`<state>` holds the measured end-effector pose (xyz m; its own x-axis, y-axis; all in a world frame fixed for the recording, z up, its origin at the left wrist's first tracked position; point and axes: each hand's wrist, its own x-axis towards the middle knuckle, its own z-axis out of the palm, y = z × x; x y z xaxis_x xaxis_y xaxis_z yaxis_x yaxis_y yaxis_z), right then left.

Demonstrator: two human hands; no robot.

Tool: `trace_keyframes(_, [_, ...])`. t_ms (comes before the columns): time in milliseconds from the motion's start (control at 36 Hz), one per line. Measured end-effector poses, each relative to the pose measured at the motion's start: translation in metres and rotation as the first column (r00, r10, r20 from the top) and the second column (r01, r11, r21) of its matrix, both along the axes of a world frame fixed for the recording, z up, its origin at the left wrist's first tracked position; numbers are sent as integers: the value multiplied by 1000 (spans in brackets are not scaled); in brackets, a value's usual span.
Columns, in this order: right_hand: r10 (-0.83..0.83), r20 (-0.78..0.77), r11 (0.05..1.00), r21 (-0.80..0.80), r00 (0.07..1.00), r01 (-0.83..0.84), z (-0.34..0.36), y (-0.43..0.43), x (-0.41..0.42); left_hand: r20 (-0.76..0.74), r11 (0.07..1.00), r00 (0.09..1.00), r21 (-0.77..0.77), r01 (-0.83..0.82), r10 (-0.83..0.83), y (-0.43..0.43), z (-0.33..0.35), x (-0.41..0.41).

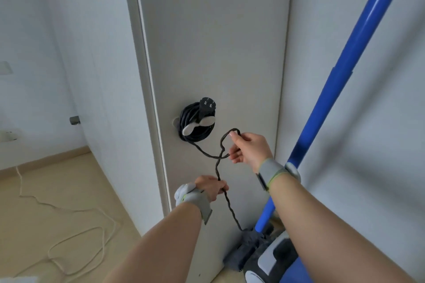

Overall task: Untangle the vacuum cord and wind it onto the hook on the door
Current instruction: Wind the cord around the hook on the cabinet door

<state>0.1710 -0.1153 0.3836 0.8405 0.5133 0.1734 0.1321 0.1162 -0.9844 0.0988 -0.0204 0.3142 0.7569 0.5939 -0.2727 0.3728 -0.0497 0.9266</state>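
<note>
A black vacuum cord (219, 169) is wound in several coils (195, 119) on the grey hook (188, 130) on the door (218, 41). Its plug (207, 105) sits at the top of the coils. A loose twisted length runs from the coils down to the vacuum base (271, 257). My right hand (248, 148) pinches a small loop of this length just right of the coils. Lower down, my left hand (212, 187) is closed around the cord near the door's edge.
The vacuum's blue pole (349, 69) leans up to the right along the wall. A thin white cord (76, 236) lies in loops on the wooden floor at the left. A door stop (74, 120) sticks out of the left wall.
</note>
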Motion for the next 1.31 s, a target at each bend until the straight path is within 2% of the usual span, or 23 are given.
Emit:
trace_keyframes(56, [-14,-1,1000,-22,1000,14,7,1,1,66,988,996,-143,65,-56,-1,15,-1])
trace_keyframes(139, [-10,-13,999,-50,1000,10,18,3,3,237,932,971,-343,118,-36,2,36,-6])
trace_keyframes(222, [16,6,993,-118,1000,-16,30,3,2,281,907,960,-400,130,-13,7,53,-12])
trace_keyframes(278, [40,52,983,-181,998,-30,37,2,0,227,949,974,-306,70,1,12,61,-16])
trace_keyframes(333, [65,144,963,-270,987,-24,46,0,0,144,999,989,-30,-21,25,16,65,-22])
trace_keyframes(389, [107,243,931,-364,964,-12,56,-1,-2,115,957,992,275,-88,58,22,69,-31])
trace_keyframes(444, [146,303,902,-432,942,-1,66,-2,-3,170,905,985,414,-95,25,23,74,-39])
trace_keyframes(583, [203,402,844,-534,893,49,86,-1,-9,362,920,930,382,-85,-64,22,90,-46])
trace_keyframes(694, [224,432,818,-570,873,72,91,2,-11,350,952,921,301,63,-171,14,105,-42])
trace_keyframes(778, [217,423,819,-569,880,71,95,3,-13,291,931,935,353,93,-204,9,110,-39])
trace_keyframes(833, [239,410,812,-581,880,50,96,2,-13,253,910,951,409,60,-176,10,111,-37])
trace_keyframes(917, [313,436,744,-665,843,68,99,1,-12,239,877,967,478,-42,-84,12,113,-38])
trace_keyframes(1056, [360,602,613,-728,713,305,97,2,-11,203,771,979,621,-141,15,10,113,-42])
trace_keyframes(1167, [271,649,640,-673,711,370,84,9,-11,250,719,966,660,-217,62,6,118,-44])
trace_keyframes(1222, [209,543,686,-674,814,274,78,13,-12,257,697,964,679,-230,67,4,118,-47])
trace_keyframes(1278, [208,226,759,-651,952,-11,72,13,-17,271,686,959,683,-251,82,5,116,-48])
trace_keyframes(1306, [237,46,787,-595,971,-164,70,11,-19,282,685,955,677,-269,97,6,114,-50])
